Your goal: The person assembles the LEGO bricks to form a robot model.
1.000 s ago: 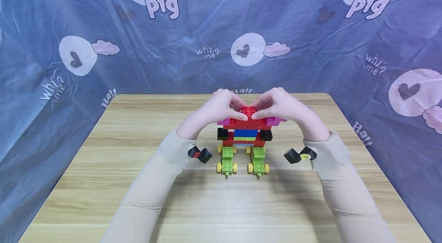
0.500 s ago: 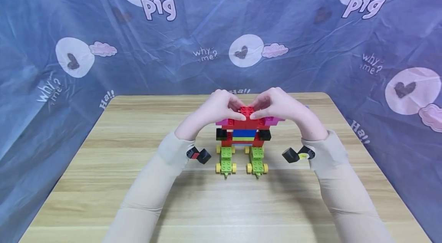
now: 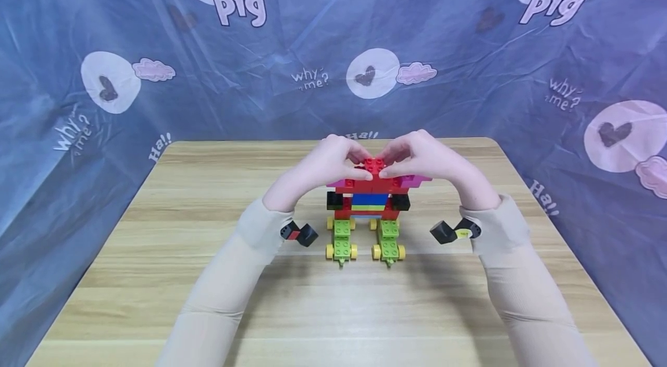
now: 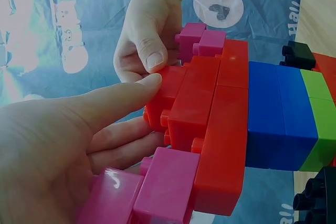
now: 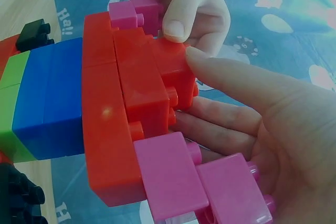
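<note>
A figure of toy building blocks stands upright on the table. Its top red block (image 3: pixel 374 165) is pinched from the left by my left hand (image 3: pixel 333 160) and from the right by my right hand (image 3: pixel 426 157). In the left wrist view the left thumb (image 4: pixel 123 98) lies on that block's near face, with fingers behind it. The right wrist view has the right thumb (image 5: pixel 231 77) on the same block. Wider red blocks (image 4: pixel 223 124) sit below, with pink blocks (image 5: pixel 170 177) stepping out at both sides. Under them come blue blocks (image 3: pixel 369 200) and a light green layer (image 4: pixel 320 124).
Black blocks (image 3: pixel 335 201) stick out at both sides lower down. Two green wheeled bases (image 3: pixel 341 239) with yellow wheels (image 3: pixel 401 252) support the figure. The wooden table (image 3: pixel 208 199) extends around it, with a blue printed cloth (image 3: pixel 292 19) behind and at the sides.
The head view shifts very slightly. Both hands keep their pinch on the top red block, and the figure stays in place.
</note>
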The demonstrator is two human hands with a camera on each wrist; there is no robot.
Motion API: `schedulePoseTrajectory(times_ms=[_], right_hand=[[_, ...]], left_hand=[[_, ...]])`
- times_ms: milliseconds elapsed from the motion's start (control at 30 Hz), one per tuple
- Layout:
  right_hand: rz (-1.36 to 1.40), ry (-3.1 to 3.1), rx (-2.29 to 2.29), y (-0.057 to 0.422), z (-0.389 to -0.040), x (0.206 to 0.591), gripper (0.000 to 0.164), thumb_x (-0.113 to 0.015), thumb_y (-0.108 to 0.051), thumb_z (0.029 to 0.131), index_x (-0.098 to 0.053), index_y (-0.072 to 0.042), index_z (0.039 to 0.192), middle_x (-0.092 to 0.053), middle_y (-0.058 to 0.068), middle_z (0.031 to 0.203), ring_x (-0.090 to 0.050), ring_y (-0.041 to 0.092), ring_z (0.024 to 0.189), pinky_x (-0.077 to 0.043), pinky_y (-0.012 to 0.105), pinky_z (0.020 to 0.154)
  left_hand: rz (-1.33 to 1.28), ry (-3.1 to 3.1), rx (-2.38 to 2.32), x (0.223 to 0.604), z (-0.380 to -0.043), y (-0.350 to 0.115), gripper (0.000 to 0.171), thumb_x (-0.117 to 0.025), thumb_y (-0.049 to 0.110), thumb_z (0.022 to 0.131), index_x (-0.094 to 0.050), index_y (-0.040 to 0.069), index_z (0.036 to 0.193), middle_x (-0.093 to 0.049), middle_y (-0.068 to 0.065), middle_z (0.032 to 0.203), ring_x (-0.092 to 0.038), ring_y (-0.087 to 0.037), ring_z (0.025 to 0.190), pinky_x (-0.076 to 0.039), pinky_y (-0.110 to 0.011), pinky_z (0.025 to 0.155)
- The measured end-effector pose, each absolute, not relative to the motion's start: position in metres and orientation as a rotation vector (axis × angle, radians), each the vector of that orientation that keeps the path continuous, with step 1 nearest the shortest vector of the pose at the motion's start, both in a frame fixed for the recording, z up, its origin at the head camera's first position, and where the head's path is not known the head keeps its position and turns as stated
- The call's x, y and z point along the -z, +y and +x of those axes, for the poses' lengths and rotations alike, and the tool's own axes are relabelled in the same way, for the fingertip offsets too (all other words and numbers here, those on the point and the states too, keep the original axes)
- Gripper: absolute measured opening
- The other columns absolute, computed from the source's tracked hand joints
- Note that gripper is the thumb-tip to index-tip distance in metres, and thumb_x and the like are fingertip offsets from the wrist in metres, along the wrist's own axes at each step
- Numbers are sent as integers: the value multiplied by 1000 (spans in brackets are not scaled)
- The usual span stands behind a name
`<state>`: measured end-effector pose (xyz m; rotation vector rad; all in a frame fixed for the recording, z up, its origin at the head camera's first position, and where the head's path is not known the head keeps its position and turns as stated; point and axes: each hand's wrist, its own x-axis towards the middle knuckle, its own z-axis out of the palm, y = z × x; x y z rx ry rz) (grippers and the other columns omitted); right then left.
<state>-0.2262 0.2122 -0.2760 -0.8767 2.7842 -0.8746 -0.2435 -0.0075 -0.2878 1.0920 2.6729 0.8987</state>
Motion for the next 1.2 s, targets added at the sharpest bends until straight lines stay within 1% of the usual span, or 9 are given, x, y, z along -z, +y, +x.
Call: schedulePoseTrajectory(times_ms=[100,267,400,533,667,800,967,1100,1200], right_hand=[[-885,2795,871,213,-226,276,32,-79,-22,79,-73,-5,106,-74,8,97,-70,21,89,-58,34,75],[-880,2836,949,219,-224,273,36,-78,-21,81,-71,-3,111,-72,12,105,-69,25,96,-57,40,83],[-779,2921,1159,231,-223,268,30,-75,-17,84,-70,-3,111,-72,12,105,-69,14,90,-56,26,79],[-612,3018,1401,245,-227,269,28,-73,-18,86,-70,-4,110,-73,-1,98,-66,0,80,-51,13,71],[-479,3056,1582,258,-238,279,32,-71,-22,88,-68,-2,112,-69,-21,91,-64,-3,80,-48,10,71],[-403,3080,1693,266,-253,300,33,-71,-21,88,-68,1,112,-65,-26,88,-63,-3,79,-48,10,70],[-367,3079,1739,271,-270,331,32,-72,-14,87,-66,5,111,-67,-21,88,-61,-8,75,-48,8,70],[-364,3057,1711,272,-275,347,30,-70,-7,87,-64,10,111,-71,-6,91,-60,-9,73,-47,7,69],[-337,3037,1671,275,-277,358,31,-68,-5,88,-63,11,113,-70,16,98,-58,-8,73,-46,7,68]], left_hand=[[1155,2692,-829,287,-242,-9,40,-77,31,82,-70,11,115,-72,-2,109,-65,-15,103,-52,-28,92],[1193,2687,-802,287,-241,-12,47,-77,33,82,-66,10,122,-70,-3,117,-64,-16,109,-50,-30,96],[1203,2704,-786,288,-241,-15,48,-76,34,83,-66,10,123,-69,-4,119,-63,-17,110,-50,-30,97],[1192,2717,-792,291,-241,-17,45,-75,35,83,-67,12,121,-69,-3,118,-64,-16,110,-50,-30,95],[1190,2727,-816,293,-241,-19,43,-75,35,84,-69,12,120,-70,-3,115,-64,-16,107,-51,-29,92],[1170,2718,-850,293,-241,-19,41,-75,34,84,-69,11,118,-71,-3,114,-64,-16,105,-51,-29,91],[1164,2713,-844,294,-243,-19,40,-74,33,84,-70,11,117,-71,-2,114,-64,-17,107,-51,-29,92],[1175,2719,-832,295,-244,-19,39,-75,33,84,-70,12,116,-71,-2,113,-64,-16,106,-51,-28,91],[1181,2718,-836,296,-245,-18,39,-75,33,83,-70,11,116,-71,-2,113,-64,-16,106,-51,-28,91]])
